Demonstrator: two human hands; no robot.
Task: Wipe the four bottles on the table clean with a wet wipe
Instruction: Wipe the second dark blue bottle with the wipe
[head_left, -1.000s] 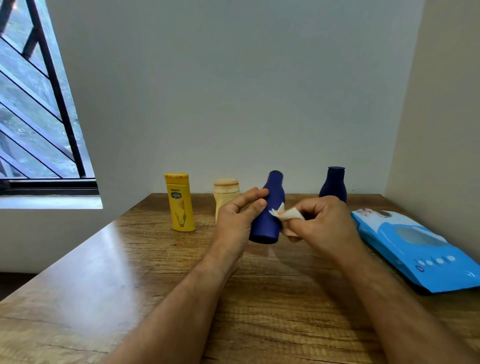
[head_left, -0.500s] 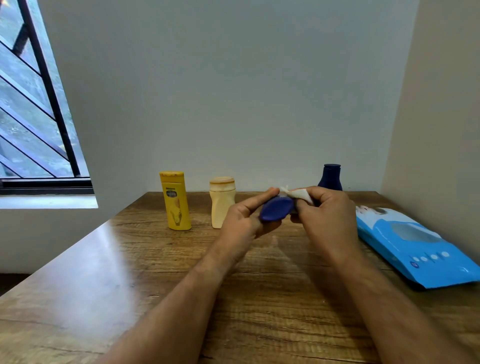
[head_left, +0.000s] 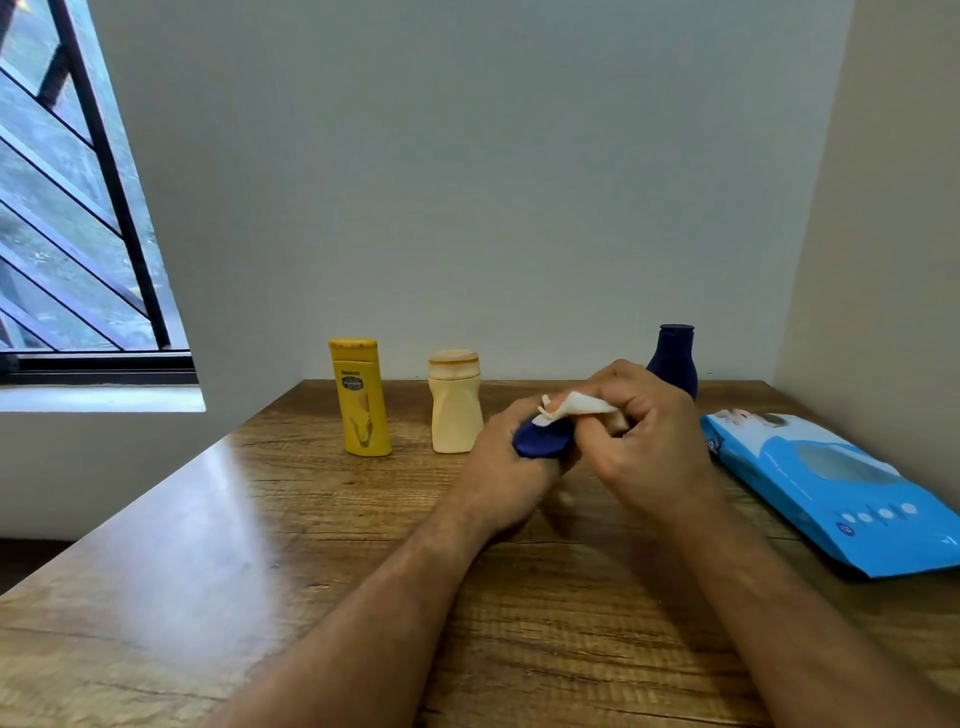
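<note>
A: Where is the bottle that gets the wiping?

B: The dark blue bottle (head_left: 543, 442) is held above the bench (head_left: 218, 561), in the middle of the view. Only its rounded end shows; the rest is hidden inside the left hand (head_left: 511, 470), whose fingers curl round it.

A: And the wet wipe?

B: The wet wipe (head_left: 574, 405) is white and crumpled. The right hand (head_left: 647, 441) pinches it between thumb and curled fingers and presses it on the upper side of the blue bottle. The two hands are touching each other around the bottle.

A: What about the other bottles?

B: Three stand upright near the far edge of the bench, close to the wall. The yellow bottle (head_left: 361, 397) is on the left, with a dark label. Just beside it, to the right, stands the cream bottle (head_left: 456, 408) with its wide cap. They do not touch. The second dark blue bottle (head_left: 672, 358) stands further right, partly hidden behind the right hand.

A: Anything else on the bench?

B: A blue pack of wipes (head_left: 831, 483) lies flat at the right side, near the right forearm. At the left there is a window (head_left: 62, 218) with dark bars.
</note>
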